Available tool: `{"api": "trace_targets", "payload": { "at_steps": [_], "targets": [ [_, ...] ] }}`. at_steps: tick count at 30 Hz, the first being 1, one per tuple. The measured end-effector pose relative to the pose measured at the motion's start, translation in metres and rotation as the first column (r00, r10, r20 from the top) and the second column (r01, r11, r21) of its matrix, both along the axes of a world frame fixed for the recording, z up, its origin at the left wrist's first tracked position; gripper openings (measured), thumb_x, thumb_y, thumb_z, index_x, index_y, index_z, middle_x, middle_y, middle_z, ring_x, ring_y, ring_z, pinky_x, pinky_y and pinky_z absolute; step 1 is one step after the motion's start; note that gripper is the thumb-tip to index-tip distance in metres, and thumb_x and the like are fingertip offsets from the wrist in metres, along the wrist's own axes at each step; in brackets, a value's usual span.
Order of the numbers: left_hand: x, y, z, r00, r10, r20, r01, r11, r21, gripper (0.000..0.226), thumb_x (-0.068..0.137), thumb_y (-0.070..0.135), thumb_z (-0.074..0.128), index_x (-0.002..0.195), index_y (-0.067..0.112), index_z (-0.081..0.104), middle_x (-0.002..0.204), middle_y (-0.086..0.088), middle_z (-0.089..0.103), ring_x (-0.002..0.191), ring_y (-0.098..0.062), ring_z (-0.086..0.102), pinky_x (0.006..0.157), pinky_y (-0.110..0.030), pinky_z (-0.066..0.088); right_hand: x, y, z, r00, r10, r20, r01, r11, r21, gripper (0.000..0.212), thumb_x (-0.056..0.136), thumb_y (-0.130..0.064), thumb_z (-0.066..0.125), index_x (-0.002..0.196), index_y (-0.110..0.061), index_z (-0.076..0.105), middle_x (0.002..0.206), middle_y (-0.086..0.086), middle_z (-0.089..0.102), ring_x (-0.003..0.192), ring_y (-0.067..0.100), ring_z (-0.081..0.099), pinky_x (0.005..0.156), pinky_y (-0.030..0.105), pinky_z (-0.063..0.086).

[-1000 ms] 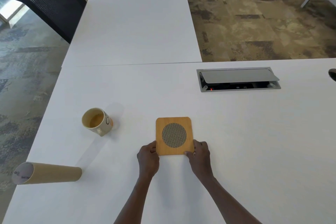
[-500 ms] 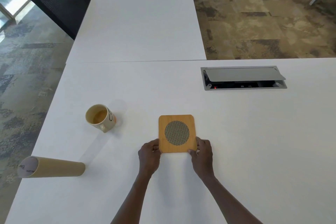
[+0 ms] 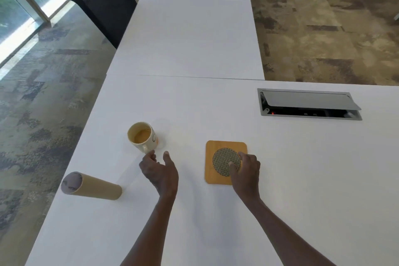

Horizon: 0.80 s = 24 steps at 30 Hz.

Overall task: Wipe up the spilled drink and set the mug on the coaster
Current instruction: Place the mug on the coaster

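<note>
While the mug [image 3: 142, 137] stands on the table [image 3: 302, 168] apart from the coaster [image 3: 225, 163], the left hand [image 3: 158, 171] reaches with spread fingers and the right hand [image 3: 246, 167] rests on the coaster, so the placing is not yet done.

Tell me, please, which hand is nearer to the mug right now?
The left hand. Its open fingers reach just short of the mug, at its near side. The right hand is well off to the right, resting on the coaster.
</note>
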<state>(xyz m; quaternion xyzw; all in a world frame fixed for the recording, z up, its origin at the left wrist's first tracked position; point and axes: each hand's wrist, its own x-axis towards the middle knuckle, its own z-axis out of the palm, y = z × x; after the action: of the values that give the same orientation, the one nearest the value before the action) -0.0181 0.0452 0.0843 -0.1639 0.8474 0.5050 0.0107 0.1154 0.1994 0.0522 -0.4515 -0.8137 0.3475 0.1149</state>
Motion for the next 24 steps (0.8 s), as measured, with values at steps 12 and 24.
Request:
{"api": "trace_targets", "payload": {
  "at_steps": [12, 24],
  "targets": [
    [-0.055, -0.023, 0.001, 0.984, 0.034, 0.174, -0.026, 0.998, -0.049, 0.042, 0.104, 0.024, 0.051, 0.134, -0.004, 0.057, 0.136, -0.027, 0.058, 0.126, -0.040, 0.055, 0.102, -0.044, 0.044, -0.082, -0.034, 0.014, 0.957, 0.269, -0.109, -0.274, 0.961, -0.032, 0.031, 0.089, -0.015, 0.064, 0.119, -0.007, 0.061, 0.116, 0.007, 0.059, 0.112, 0.024, 0.050, 0.094, 0.024, 0.035],
    [-0.063, -0.038, -0.016, 0.988, 0.039, 0.152, -0.056, 0.993, 0.107, 0.028, 0.100, 0.019, 0.059, 0.115, 0.001, 0.074, 0.127, -0.012, 0.072, 0.113, -0.032, 0.065, 0.096, -0.033, 0.044, -0.148, -0.056, 0.021, 0.889, 0.447, -0.099, -0.457, 0.882, -0.112, 0.026, 0.095, -0.011, 0.055, 0.118, -0.003, 0.062, 0.119, 0.009, 0.068, 0.109, 0.023, 0.062, 0.095, 0.036, 0.047]
  ]
}}
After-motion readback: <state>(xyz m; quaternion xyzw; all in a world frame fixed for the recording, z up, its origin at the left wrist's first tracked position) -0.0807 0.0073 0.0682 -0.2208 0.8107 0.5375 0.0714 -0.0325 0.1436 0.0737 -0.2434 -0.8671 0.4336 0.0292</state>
